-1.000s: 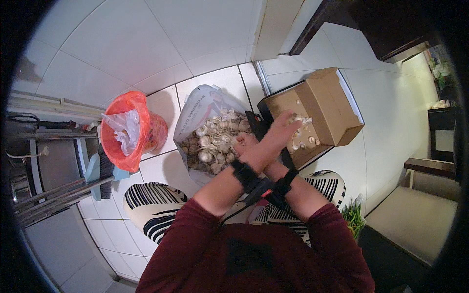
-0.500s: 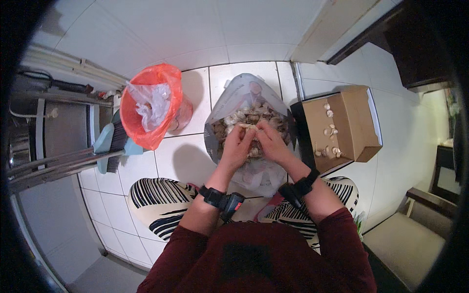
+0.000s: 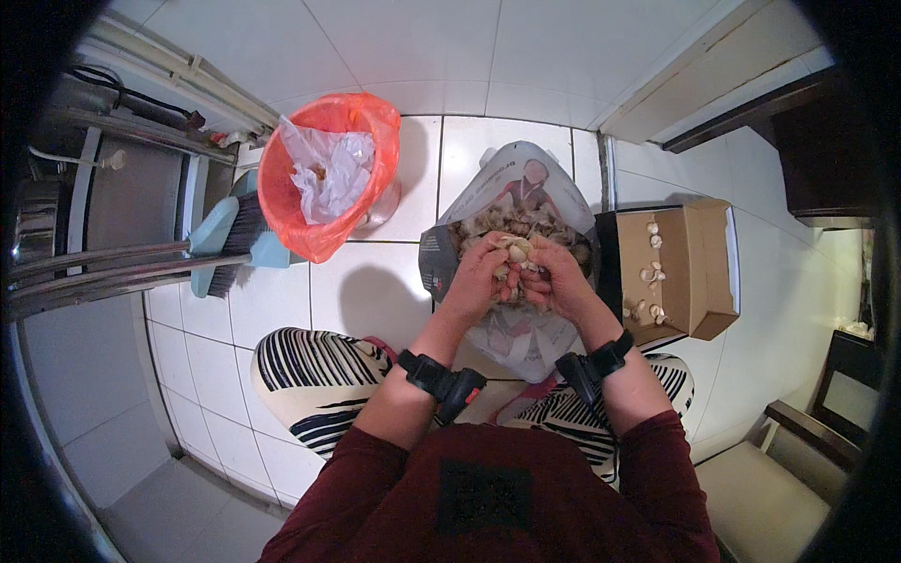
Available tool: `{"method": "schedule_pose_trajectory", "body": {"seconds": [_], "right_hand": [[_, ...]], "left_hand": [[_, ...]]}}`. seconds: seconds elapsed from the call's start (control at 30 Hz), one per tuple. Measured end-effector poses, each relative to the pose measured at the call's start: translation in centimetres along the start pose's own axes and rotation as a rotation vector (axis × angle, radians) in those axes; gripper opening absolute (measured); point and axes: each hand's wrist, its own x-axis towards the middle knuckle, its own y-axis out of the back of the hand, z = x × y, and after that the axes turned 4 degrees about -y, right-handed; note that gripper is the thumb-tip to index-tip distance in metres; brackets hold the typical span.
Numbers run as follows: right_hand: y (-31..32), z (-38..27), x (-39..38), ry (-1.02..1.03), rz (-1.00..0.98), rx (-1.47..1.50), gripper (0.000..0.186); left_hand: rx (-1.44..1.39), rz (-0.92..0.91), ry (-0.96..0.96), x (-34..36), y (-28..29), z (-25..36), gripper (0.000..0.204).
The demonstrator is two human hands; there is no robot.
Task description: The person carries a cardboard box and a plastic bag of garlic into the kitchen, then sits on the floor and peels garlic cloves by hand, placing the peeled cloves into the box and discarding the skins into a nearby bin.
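Observation:
Between both hands is a pale garlic bulb (image 3: 517, 251); its papery skin looks parted around the cloves. My left hand (image 3: 482, 276) grips it from one side with bent fingers. From the other side my right hand (image 3: 559, 274) closes on the same bulb, thumbs near each other on top. Beneath them an open plastic bag (image 3: 439, 263), grey and white with a printed figure, holds garlic and loose brown-white skins (image 3: 526, 218). The fingertips under the bulb are partly hidden.
Right of the bag sits an open cardboard box (image 3: 699, 272) with several garlic cloves (image 3: 653, 274) inside. A bin (image 3: 383, 202) lined with an orange bag, holding white plastic, stands at the left. Beside it are a broom (image 3: 230, 246) and light-blue dustpan (image 3: 214, 230). A chair (image 3: 765, 488) is at lower right.
The view has shifted, so the bin, bag and box appear farther right. My hands have turned the garlic upward, and its pale cloves show more clearly between the thumbs.

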Motion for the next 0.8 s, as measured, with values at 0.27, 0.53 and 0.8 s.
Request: {"method": "schedule_pose_trajectory", "body": {"seconds": [0.27,0.53,0.8], "right_hand": [[0.4,-0.4,0.3,-0.07,-0.043,-0.157,0.011],[0.7,-0.7,-0.1,-0.08,-0.138,0.028,0.017],[0.4,-1.3,0.0,-0.054,0.05,-0.637,0.017]], "left_hand": [[0.475,-0.07,-0.144,0.2,0.5,-0.1,0.015],[0.061,-0.045,0.03,-0.2,0.3,0.7,0.014],[0.638,-0.048,-0.187,0.1,-0.1,0.0,0.021]]}}
